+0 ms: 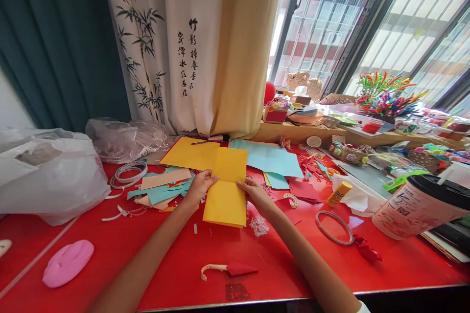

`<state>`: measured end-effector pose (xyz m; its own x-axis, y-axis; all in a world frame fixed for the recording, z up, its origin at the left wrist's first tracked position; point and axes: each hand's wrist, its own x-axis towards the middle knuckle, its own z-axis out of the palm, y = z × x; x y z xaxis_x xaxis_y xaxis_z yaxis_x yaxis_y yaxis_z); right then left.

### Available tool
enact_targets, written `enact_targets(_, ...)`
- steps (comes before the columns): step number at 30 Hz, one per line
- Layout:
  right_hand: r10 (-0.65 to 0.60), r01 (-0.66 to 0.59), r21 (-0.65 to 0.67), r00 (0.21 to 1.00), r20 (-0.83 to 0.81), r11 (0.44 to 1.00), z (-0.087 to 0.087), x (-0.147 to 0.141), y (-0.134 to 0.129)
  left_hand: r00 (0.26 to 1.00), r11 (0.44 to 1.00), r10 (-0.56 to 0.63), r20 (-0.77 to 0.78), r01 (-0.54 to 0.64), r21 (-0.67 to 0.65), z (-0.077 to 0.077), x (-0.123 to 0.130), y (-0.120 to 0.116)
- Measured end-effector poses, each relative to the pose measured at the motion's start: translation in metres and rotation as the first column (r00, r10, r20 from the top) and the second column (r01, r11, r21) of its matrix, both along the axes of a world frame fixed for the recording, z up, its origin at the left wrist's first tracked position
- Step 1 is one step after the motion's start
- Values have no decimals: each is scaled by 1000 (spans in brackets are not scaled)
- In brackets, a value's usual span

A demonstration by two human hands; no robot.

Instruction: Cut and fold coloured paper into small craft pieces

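A folded yellow sheet [225,200] with a crease across its middle is held up over the red table. My left hand [200,187] grips its left edge near the crease, thumb on the front. On the opposite edge, my right hand [257,192] pinches the same sheet, fingers partly hidden behind it. Another yellow sheet [189,155] lies behind on the table. Light blue sheets [273,156] are to the right. Nearer the front edge rests a small red paper umbrella shape [240,268] with a curved pale handle.
Paper scraps [161,193] and tape rolls [128,174] lie left, beside a white plastic bag [51,176]. Pink clay [68,262] sits front left. On the right are a glue stick [338,193], a ring [334,228] and a large cup [418,205].
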<state>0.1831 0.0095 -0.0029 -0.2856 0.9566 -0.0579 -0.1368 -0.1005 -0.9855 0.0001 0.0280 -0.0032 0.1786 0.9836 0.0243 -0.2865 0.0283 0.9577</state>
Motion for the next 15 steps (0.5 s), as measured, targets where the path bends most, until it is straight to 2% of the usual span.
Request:
enact_targets(6, 4, -4, 13, 1000, 16, 1000, 0, 4, 3, 1000, 1000, -26, -11, 26, 4, 0, 3, -1)
enact_targets(11, -77, 75, 22, 995, 65, 997, -2, 10, 9, 999, 999, -50, -15, 51, 12, 1, 0, -1)
enact_targets(15, -80, 80, 15, 997, 0, 997, 2, 14, 11, 1000, 1000, -28, -10, 28, -8, 0, -2, 1)
